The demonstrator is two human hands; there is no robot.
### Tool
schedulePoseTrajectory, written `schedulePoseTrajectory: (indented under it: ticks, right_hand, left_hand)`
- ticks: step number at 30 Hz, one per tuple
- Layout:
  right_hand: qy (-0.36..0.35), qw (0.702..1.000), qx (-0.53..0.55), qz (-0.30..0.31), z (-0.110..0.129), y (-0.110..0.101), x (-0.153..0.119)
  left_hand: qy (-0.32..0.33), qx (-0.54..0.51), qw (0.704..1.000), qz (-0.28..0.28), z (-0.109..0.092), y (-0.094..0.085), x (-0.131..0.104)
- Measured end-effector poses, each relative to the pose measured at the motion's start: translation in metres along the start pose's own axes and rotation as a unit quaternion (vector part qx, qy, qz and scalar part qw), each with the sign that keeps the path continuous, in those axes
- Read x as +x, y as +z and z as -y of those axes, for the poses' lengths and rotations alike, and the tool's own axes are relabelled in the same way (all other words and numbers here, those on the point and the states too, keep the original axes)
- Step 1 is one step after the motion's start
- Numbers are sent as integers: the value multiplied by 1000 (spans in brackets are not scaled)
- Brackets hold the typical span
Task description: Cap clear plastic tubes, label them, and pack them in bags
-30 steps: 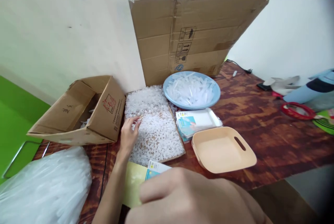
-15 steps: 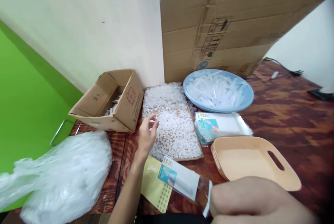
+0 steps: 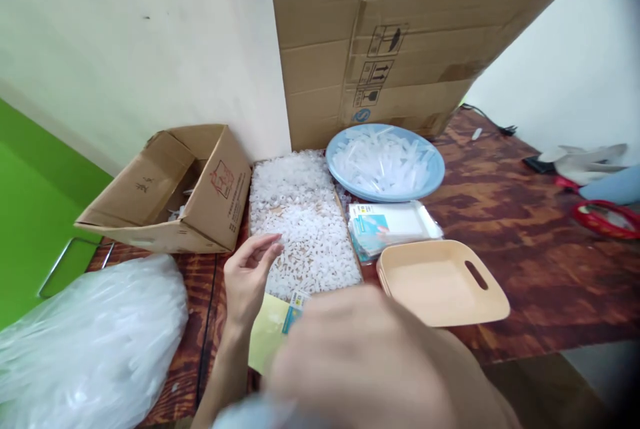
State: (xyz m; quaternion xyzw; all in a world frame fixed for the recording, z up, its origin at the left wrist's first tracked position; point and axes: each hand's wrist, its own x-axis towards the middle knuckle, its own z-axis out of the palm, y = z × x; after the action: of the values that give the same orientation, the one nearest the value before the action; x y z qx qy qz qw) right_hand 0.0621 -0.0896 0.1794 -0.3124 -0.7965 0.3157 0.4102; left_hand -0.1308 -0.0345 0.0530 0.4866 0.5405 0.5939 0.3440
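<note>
My left hand (image 3: 249,277) hovers over the near left part of a cardboard tray of small white plastic pieces (image 3: 313,242). Its thumb and fingertips come together in a pinch; whatever may be between them is too small to make out. Large and smeared by motion, my right hand (image 3: 363,355) fills the lower middle, its fingers hidden. Below it shows a blurred pale patch I cannot identify. Behind that hand, a printed clear packet (image 3: 294,309) is mostly covered. It lies on a yellow sticker sheet (image 3: 263,335), which is partly hidden too.
An open carton (image 3: 210,195) stands at left, with a full plastic bag (image 3: 120,342) before it. A blue basin (image 3: 435,172) holds clear white strips. Stacked packets (image 3: 400,225) and beige trays (image 3: 440,282) lie at right. A red tape roll (image 3: 607,219) is far right.
The view has shifted to the right. My right hand has swung left across the packet and sticker sheet. The thumb and fingers of my left hand have drawn closer together.
</note>
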Motion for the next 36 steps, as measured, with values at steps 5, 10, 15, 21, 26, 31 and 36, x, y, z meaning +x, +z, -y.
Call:
schedulePoseTrajectory:
  ticks: [5, 10, 15, 21, 26, 31, 36]
  right_hand:
    - [4, 996, -64, -58, -62, -2, 17]
    - [28, 998, -39, -28, -97, 19, 6]
    - [25, 1000, 17, -6, -102, 22, -1]
    - [178, 974, 123, -63, -118, 36, -11]
    - [279, 926, 249, -52, -128, 44, -18]
    - [278, 923, 253, -77, -135, 46, -22]
    - [270, 931, 234, -78, -142, 46, -21]
  left_hand:
    - [-34, -106, 994, 0, 0, -8, -16]
    - [-9, -84, 995, 58, -2, -6, -24]
    - [16, -36, 996, 82, -11, -2, -25]
    - [94, 38, 987, 121, -19, -1, -26]
    - [105, 57, 987, 105, -15, 1, -26]
    - [89, 57, 987, 119, -10, 2, -26]
    - [76, 61, 987, 127, -9, 5, -28]
